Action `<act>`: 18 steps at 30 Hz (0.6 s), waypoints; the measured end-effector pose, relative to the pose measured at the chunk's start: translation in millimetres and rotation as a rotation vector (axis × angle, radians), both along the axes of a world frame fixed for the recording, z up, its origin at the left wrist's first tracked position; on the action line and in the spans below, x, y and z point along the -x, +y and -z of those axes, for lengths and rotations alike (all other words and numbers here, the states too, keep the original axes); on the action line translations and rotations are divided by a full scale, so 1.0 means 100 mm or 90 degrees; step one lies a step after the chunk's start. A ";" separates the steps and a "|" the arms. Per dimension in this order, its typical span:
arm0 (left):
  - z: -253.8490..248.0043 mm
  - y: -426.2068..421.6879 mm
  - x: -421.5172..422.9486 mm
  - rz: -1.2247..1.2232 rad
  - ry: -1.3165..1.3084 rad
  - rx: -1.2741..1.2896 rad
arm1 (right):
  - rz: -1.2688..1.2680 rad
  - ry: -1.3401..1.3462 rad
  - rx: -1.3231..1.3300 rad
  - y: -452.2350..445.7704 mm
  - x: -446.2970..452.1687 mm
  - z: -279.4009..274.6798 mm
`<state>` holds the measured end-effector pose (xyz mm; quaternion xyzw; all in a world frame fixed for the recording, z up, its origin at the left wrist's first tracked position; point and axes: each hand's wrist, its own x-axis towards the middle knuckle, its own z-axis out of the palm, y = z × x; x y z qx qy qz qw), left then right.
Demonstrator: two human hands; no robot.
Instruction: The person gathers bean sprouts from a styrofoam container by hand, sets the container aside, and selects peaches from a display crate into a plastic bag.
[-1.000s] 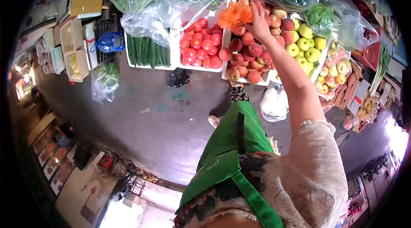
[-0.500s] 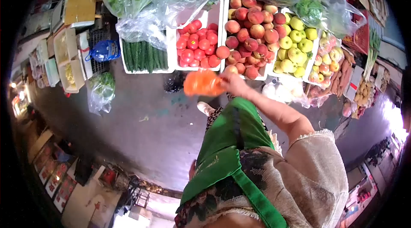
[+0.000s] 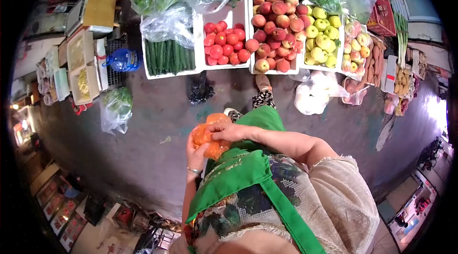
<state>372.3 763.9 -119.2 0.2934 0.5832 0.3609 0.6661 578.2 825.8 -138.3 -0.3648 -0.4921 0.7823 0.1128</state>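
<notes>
An orange, see-through bundle (image 3: 213, 147) is held between both hands in front of the green apron (image 3: 234, 170). My left hand (image 3: 194, 151), with a bracelet at the wrist, grips its left side. From the right, my right hand (image 3: 228, 131) reaches over the top of the bundle with fingers closed on it. What lies inside the bundle cannot be made out. Beyond the hands stand white boxes of cucumbers (image 3: 167, 57), tomatoes (image 3: 221, 39), peaches (image 3: 273, 31) and green apples (image 3: 323, 42).
Grey floor (image 3: 143, 144) lies around my feet. On it are a black bag (image 3: 200, 90), a white bag (image 3: 312, 94) and a bag of greens (image 3: 117, 106). A blue bottle (image 3: 123, 60) stands at the left, a red crate (image 3: 381, 14) at the upper right.
My right hand has come back from the peaches with the orange bundle, down and left towards my body. My left hand has come into view and taken hold of it too.
</notes>
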 end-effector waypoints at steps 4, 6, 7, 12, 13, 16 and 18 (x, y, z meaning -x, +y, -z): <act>-0.05 -0.09 0.17 -0.108 0.066 0.015 | 0.106 0.167 0.085 0.01 -0.06 -0.11; -0.12 -0.08 0.15 -0.176 0.124 0.020 | 0.148 0.121 0.146 0.04 -0.18 0.08; -0.08 -0.09 0.20 -0.187 0.115 0.003 | 0.162 0.078 0.056 0.04 -0.27 0.13; -0.30 0.15 -0.23 -0.270 0.027 0.000 | 0.088 -0.001 0.059 0.17 -0.68 0.00; -0.33 0.20 -0.37 -0.277 0.016 0.009 | 0.086 0.002 0.065 0.17 -0.72 -0.04; -0.29 0.27 -0.77 -0.238 0.022 -0.013 | 0.076 0.200 0.329 0.16 -0.79 -0.23; -0.22 0.28 -0.97 -0.178 0.063 -0.046 | 0.046 0.184 0.306 0.09 -0.82 -0.10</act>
